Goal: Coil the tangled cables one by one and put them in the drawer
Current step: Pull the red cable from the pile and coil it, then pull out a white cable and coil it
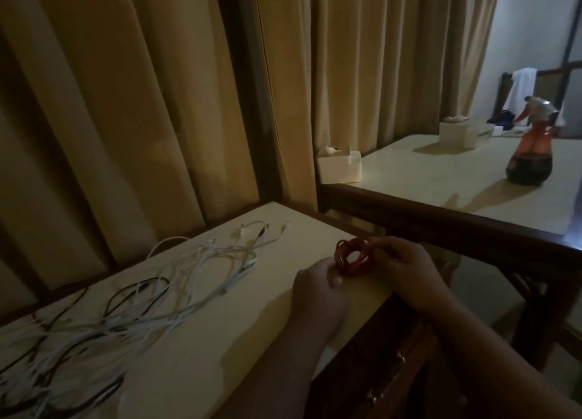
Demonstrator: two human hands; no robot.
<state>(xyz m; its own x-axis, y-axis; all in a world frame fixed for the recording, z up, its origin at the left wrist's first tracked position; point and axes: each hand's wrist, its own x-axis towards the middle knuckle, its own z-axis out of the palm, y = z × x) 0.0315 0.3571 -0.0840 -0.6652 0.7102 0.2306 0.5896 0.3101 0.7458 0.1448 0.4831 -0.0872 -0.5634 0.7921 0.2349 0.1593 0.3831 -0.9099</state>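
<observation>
Gripping the coiled red cable (352, 258) in curled left hand (318, 289) and right hand (406, 267) at the desk (204, 371) edge, drawer (378, 365) just below, nearer the right.

Red cable (352, 261) tightly coiled — white and black cables (141, 299) tangled leftward

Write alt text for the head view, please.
The left hand and right hand hold a coiled red cable above a cream tabletop. A tangle of white and black cables lies to the left, with tan curtains behind.
</observation>
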